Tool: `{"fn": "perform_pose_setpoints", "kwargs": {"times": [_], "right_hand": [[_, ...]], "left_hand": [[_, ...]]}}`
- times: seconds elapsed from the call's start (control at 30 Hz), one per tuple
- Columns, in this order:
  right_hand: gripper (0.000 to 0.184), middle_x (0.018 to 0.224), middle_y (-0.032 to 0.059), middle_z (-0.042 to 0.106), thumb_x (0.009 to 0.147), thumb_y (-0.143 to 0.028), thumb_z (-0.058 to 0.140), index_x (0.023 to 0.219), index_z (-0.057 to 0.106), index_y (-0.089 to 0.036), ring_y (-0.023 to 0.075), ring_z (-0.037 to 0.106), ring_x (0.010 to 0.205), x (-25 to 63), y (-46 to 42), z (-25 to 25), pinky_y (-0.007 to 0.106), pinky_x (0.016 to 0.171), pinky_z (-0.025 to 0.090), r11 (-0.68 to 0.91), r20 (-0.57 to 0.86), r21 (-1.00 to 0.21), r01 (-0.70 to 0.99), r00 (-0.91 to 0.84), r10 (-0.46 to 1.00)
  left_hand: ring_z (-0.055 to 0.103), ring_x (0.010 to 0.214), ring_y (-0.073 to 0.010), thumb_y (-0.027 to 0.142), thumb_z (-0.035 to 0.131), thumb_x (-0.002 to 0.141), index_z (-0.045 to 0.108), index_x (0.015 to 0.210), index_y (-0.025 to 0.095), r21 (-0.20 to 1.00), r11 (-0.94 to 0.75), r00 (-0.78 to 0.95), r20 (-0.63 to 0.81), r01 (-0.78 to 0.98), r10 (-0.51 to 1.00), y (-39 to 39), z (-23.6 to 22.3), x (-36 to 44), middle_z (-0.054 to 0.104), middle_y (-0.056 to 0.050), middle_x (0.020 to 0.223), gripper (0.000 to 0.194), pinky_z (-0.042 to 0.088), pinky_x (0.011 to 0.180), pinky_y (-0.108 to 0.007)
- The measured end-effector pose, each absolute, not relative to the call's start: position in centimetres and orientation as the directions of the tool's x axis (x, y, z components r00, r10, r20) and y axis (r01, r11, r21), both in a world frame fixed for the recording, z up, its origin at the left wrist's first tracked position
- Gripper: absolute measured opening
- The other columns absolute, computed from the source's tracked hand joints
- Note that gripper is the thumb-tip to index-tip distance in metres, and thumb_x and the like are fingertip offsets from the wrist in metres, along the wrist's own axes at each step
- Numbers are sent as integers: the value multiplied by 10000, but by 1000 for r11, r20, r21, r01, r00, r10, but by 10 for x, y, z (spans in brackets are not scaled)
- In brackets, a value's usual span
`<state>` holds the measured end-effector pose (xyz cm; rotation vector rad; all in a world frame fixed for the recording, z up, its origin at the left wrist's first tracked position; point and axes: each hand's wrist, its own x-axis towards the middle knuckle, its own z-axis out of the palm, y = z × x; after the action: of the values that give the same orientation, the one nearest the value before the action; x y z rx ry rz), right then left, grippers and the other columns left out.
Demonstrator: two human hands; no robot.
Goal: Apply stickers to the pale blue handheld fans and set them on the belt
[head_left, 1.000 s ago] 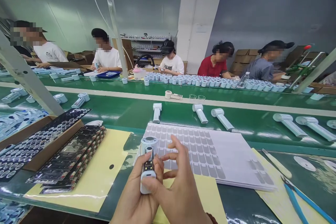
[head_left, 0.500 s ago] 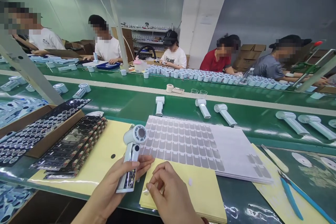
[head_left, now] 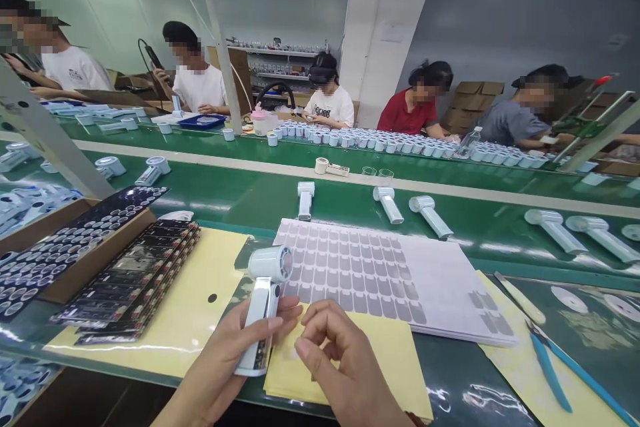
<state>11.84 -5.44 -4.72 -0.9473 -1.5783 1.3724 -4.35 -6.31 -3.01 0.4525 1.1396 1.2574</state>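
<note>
My left hand [head_left: 235, 347] is wrapped around the handle of a light blue handheld fan [head_left: 261, 310]. The fan stands nearly upright, round head on top, with a dark glossy strip down the side of its handle. Just right of it, my right hand [head_left: 345, 360] is closed, fingers curled and thumb near the index finger. Whatever it may pinch is hidden. Below the right hand lies a stack of yellow sheets [head_left: 395, 360]. Behind it rests a stack of white sheets with grey stickers [head_left: 350, 270].
Dark printed panels [head_left: 130, 280] are stacked at left beside a cardboard box [head_left: 95, 267]. Blue-handled cutters [head_left: 550, 367] and a white-handled knife [head_left: 523, 300] lie at right. More fans [head_left: 431, 217] line the green belt [head_left: 240, 193]. Several co-workers sit across.
The fan has turned in my left hand, its round face now pointing more to the right. Both hands have shifted slightly right. A co-worker at the back left has raised a dark tool.
</note>
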Motion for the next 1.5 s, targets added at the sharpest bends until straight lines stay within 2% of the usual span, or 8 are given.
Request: {"fn": "perform_pose_setpoints", "kwargs": {"times": [0.17,0.4,0.87,1.07,1.2,1.3,1.4,1.5], "right_hand": [[81,979,2,537,847,-175,593,785,578,-225,147,571,810,115,-46,-20,222,603,443,178,149,-984,29,-432,890],[157,982,-20,506,850,-80,619,776,581,-214,97,548,691,113,-31,-10,206,578,448,249,152,-955,164,-450,880],[143,965,5,495,857,-92,548,784,517,-211,111,517,591,107,-26,-22,273,553,447,416,252,-842,344,-430,867],[88,931,13,524,878,-175,570,809,572,-229,160,591,802,111,-29,-21,237,611,500,456,437,-890,27,-240,867],[48,1013,31,623,915,-232,571,909,613,-254,192,635,914,134,-31,-31,235,615,536,442,410,-885,148,-204,889],[372,1136,32,694,882,-317,656,1245,577,-304,254,677,967,159,-36,-57,321,720,593,492,405,-787,374,-289,868],[809,1331,42,633,845,-370,739,1525,301,-342,337,635,1145,182,-47,-90,402,862,602,608,444,-560,562,-416,794],[770,1399,19,561,980,-383,569,1575,84,-323,330,580,1222,195,-59,-111,436,955,566,632,451,-355,689,-466,761]], "left_hand": [[712,889,-254,238,861,630,739,1053,152,805,253,-153,-388,-537,909,-54,-23,-31,760,-98,967,448,547,647,-242],[671,1043,-250,271,782,752,722,1108,150,734,267,-179,-467,-624,866,-42,-27,-26,739,-94,1067,381,553,800,-256],[719,864,-239,264,651,870,705,1157,149,671,302,-149,-527,-677,837,-36,-21,-18,753,-92,927,314,594,738,-306],[729,862,-258,221,608,890,732,1052,108,631,338,-102,-555,-698,825,-33,-12,-17,755,-132,932,234,616,719,-327],[723,929,-250,59,619,831,729,1028,70,700,315,-45,-444,-641,895,-13,-6,-33,738,-176,1058,226,603,794,-297],[720,924,-221,-96,610,741,721,976,66,836,272,-105,-361,-477,926,26,-2,-53,737,-167,1037,306,589,796,-251],[711,798,-172,-76,623,763,699,871,73,909,241,-191,-318,-340,929,80,-1,-70,727,-128,889,199,583,704,-218],[674,766,-133,13,630,828,669,896,85,933,247,-265,-315,-261,911,137,-8,-82,689,-74,875,107,568,659,-219]]}}
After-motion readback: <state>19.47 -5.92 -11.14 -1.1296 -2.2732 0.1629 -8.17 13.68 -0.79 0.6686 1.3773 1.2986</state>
